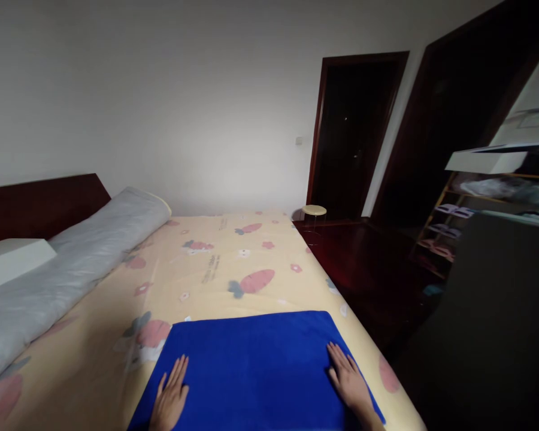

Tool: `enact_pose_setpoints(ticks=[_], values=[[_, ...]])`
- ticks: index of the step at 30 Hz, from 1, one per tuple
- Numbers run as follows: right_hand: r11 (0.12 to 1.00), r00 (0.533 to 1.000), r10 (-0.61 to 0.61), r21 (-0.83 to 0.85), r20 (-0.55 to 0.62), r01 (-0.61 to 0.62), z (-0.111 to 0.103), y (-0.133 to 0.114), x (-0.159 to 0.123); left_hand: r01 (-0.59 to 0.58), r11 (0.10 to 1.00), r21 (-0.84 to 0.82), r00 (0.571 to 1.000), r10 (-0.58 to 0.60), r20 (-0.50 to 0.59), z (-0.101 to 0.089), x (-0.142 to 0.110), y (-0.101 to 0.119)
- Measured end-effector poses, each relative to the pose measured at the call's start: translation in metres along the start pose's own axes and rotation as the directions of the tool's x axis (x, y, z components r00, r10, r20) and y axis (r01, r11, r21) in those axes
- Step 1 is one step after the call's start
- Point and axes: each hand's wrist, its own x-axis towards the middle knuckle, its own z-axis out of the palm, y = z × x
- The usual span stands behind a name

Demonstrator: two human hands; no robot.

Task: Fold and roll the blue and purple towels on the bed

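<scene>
A blue cloth (256, 371) lies spread flat near the front of a bed covered by a cream sheet (215, 299) with a carrot print. My left hand (170, 395) rests palm down on the cloth's left side, its fingers stretched out. On the right side, close to the cloth's edge, my right hand (347, 378) also lies flat with the fingers extended. Neither hand holds anything. The cloth's near edge runs out of view at the bottom.
A grey rolled bundle (85, 251) and a white box (15, 257) lie by the dark headboard (45, 200). Beyond the bed's right edge stand a round stool (314, 210), a shoe rack (449, 230) with slippers, and a dark panel (489, 323).
</scene>
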Motion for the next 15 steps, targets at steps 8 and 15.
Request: enact_pose_setpoints(ticks=[8, 15], values=[[0.999, 0.998, -0.044, 0.003, -0.044, 0.045, 0.001, -0.024, 0.010, 0.011, 0.996, 0.092, 0.990, 0.002, -0.139, 0.001, 0.001, -0.005], [0.905, 0.922, -0.362, 0.289, 0.138, 0.312, -0.011, -0.191, 0.036, -0.281, 0.945, -0.167, 0.953, 0.295, 0.069, -0.020, 0.039, 0.162]])
